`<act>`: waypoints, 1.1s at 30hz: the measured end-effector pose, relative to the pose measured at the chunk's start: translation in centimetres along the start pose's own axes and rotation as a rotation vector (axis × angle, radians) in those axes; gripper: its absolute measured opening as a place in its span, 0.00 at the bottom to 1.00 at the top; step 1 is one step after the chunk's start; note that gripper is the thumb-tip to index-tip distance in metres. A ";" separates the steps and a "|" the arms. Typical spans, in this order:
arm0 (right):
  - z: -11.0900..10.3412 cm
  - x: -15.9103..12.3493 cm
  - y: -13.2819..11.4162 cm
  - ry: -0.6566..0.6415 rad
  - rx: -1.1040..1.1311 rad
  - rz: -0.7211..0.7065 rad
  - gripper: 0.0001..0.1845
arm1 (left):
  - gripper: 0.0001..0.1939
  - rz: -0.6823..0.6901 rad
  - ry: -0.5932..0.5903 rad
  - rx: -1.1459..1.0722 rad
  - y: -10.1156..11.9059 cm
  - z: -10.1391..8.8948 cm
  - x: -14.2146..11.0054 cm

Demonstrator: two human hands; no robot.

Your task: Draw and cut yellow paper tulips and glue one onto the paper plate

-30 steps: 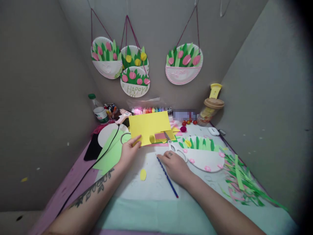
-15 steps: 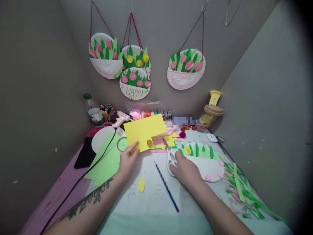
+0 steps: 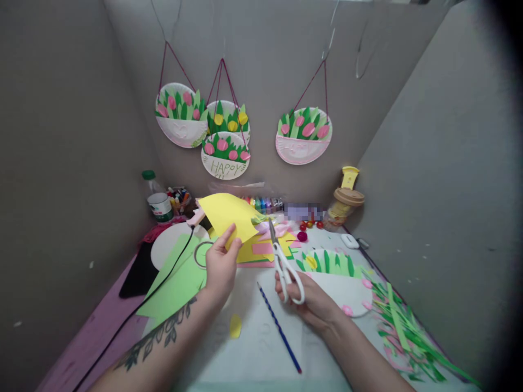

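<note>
Yellow rectangular paper sheet (image 3: 229, 215), bent and raised above the tabletop (image 3: 253, 354), its lower edge pinched between the thumb and fingers of the left hand (image 3: 220, 267). To the right, white-handled metal scissors (image 3: 279, 260) in the grasp of the right hand (image 3: 312, 305), fingers curled about the handle loops, blades upward and nearly together. Tip close to the sheet's right edge; contact impossible to tell. Hands apart, with a slim dark-blue spiral-patterned pencil (image 3: 280, 328) lying at a slant between the forearms. Just left of it, a small oval yellow paper cutout (image 3: 235, 326). Beside the left forearm, light-green paper sheets (image 3: 175, 288). Beyond the right hand, partly covered by it, a white paper-plate basket (image 3: 335, 288) with green paper leaves and pink flowers.
</note>
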State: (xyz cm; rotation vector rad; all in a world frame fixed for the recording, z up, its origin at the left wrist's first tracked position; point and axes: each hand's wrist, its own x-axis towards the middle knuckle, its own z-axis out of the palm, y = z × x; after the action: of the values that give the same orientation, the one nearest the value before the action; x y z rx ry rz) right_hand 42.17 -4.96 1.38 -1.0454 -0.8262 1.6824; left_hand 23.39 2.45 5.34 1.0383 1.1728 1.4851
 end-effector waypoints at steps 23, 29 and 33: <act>0.0 -0.2 2.1 -0.017 -0.357 -0.164 0.25 | 0.23 0.001 -0.365 0.525 -0.1 -1.4 2.9; 2.2 -1.3 1.5 -0.075 -0.458 -0.147 0.26 | 0.24 0.324 -0.115 0.387 3.2 -1.4 1.2; 2.0 -1.2 2.2 -0.075 -0.501 -0.174 0.27 | 0.25 0.295 -0.012 0.289 2.7 -0.9 0.0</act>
State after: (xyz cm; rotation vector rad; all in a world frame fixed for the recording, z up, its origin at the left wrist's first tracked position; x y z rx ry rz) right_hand 39.78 -6.88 0.53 -1.2042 -1.3932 1.4037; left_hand 22.03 2.05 7.86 1.4657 1.2935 1.5584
